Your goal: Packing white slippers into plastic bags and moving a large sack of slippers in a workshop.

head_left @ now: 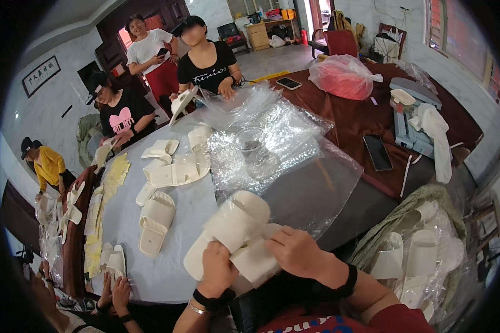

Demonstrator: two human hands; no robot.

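Head view, from the left: another pair of cream slippers [155, 220] lies flat on the pale surface [191, 202], and just right of it the left hand [216, 269] has its fingers closed around the lower end of a pair of cream slide slippers [236, 236] held stacked above the near edge of the surface. The right hand [297, 252] grips the same pair from the other side, fingers curled over the sole. Beyond the hands lie sheets of clear plastic bags [272, 144], and to the far right an open sack [422, 250] holds more bagged slippers.
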